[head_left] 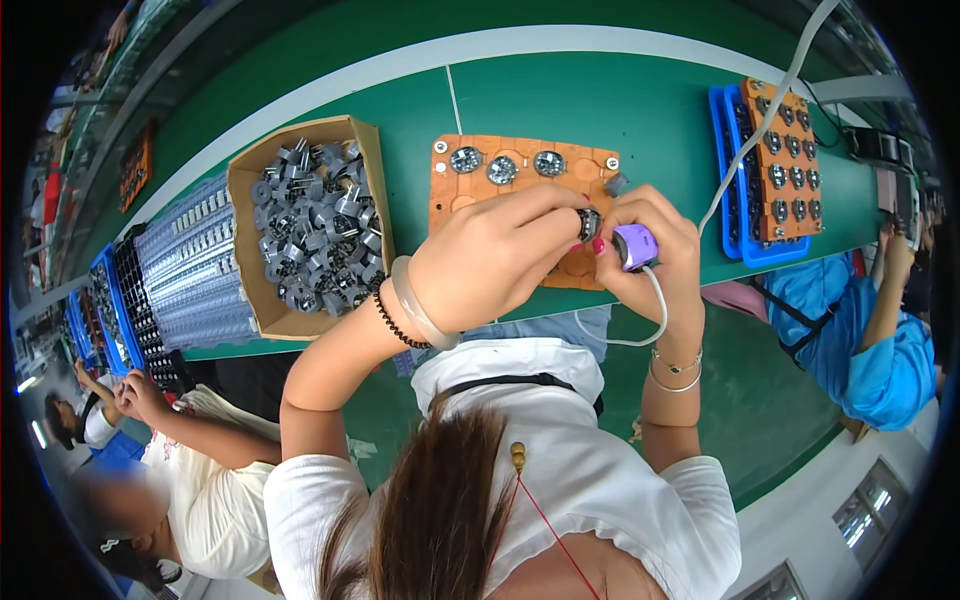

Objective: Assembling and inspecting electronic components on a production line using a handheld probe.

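Over an orange board (pixel 535 157) on the green bench, my two hands meet. My left hand (pixel 490 250) is closed, its fingertips pinching a small dark round part (pixel 590 224). Close against that part is my right hand (pixel 660 235), its fingers curled around a small purple device (pixel 634 247) with a white cord; whether it also grips the round part cannot be seen. A grey cylindrical piece (pixel 616 184) sits by the board's right corner, beside my right fingers. Three round parts with a shiny face (pixel 502 169) rest along the board's far side. My left hand hides much of the board.
Left of the board stands an open cardboard box (pixel 377 170) full of grey parts with prongs. Farther left are stacked clear plastic trays (pixel 190 265). On the right, another loaded orange board (pixel 790 160) lies over blue trays (pixel 735 225). A white cable (pixel 745 150) hangs there. People sit on both sides.
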The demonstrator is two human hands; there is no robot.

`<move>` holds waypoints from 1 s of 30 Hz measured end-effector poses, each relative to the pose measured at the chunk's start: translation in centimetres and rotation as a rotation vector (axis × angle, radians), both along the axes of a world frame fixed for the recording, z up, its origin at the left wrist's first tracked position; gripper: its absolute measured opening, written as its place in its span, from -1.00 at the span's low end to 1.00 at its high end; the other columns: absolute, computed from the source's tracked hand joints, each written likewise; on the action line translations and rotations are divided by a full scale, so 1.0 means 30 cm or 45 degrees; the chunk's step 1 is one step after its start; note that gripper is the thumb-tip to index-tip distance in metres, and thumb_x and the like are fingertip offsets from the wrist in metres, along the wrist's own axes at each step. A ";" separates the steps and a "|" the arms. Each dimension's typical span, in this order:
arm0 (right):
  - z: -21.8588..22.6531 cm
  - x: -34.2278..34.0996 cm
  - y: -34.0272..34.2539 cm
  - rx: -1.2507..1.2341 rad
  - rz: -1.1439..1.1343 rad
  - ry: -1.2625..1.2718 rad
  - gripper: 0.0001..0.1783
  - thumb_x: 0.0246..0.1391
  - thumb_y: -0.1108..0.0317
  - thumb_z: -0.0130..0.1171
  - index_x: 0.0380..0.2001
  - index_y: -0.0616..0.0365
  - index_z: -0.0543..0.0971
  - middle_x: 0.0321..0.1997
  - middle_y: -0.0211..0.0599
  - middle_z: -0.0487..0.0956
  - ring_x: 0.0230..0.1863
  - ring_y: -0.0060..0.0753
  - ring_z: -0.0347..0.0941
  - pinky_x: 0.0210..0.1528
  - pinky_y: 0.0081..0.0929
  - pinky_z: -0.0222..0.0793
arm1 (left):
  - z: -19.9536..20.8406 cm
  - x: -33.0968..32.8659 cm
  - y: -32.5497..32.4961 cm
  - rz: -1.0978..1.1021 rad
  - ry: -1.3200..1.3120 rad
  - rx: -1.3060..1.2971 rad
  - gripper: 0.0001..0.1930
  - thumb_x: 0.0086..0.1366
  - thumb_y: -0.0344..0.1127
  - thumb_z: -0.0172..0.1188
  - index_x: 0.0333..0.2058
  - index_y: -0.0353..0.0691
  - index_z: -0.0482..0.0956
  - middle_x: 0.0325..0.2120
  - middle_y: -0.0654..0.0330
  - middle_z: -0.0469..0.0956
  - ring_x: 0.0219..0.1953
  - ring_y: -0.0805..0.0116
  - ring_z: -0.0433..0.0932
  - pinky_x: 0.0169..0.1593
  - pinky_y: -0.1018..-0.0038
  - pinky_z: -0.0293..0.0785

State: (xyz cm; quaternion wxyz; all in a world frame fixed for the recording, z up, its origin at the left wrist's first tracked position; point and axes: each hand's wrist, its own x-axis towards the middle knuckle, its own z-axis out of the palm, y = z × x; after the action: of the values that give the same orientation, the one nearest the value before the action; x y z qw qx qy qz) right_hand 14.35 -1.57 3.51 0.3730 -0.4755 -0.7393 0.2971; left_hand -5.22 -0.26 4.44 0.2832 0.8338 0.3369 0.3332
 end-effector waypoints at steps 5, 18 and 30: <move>-0.056 0.123 -0.009 0.025 -0.397 -0.016 -0.87 -0.26 0.63 0.13 -0.54 0.25 0.45 -0.47 -0.33 0.43 -0.47 -0.55 0.33 -0.40 -0.65 0.26 | -0.038 -0.025 0.017 0.066 0.052 -0.001 -0.88 0.07 -0.47 0.16 -0.40 -0.29 0.43 -0.22 0.12 0.51 -0.32 0.09 0.53 -0.28 0.34 0.50; -0.121 -0.008 -0.056 0.400 -0.272 0.596 -0.30 -0.40 -0.25 0.33 -0.43 0.16 0.42 -0.38 -0.31 0.41 -0.34 -0.39 0.36 -0.30 -0.53 0.32 | -0.080 0.104 -0.053 -0.013 -0.186 -0.062 -0.85 0.05 -0.41 0.23 -0.38 -0.25 0.49 -0.26 0.15 0.53 -0.25 0.14 0.49 -0.16 0.36 0.44; -0.119 -0.007 -0.085 0.057 -0.312 0.412 -0.20 -0.34 -0.33 0.25 -0.30 0.22 0.38 -0.27 -0.24 0.40 -0.21 -0.39 0.37 -0.17 -0.52 0.31 | -0.061 -0.040 -0.037 0.154 0.061 -0.041 -0.89 0.01 -0.47 0.20 -0.44 -0.26 0.48 -0.29 0.16 0.55 -0.23 0.16 0.49 -0.15 0.35 0.43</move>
State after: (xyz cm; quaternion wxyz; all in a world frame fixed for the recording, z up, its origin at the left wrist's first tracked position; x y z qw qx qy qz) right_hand 14.13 -4.11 -0.05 0.5307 -0.4997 -0.6127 0.3054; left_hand -6.41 -1.36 2.62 0.2680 0.8150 0.3987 0.3241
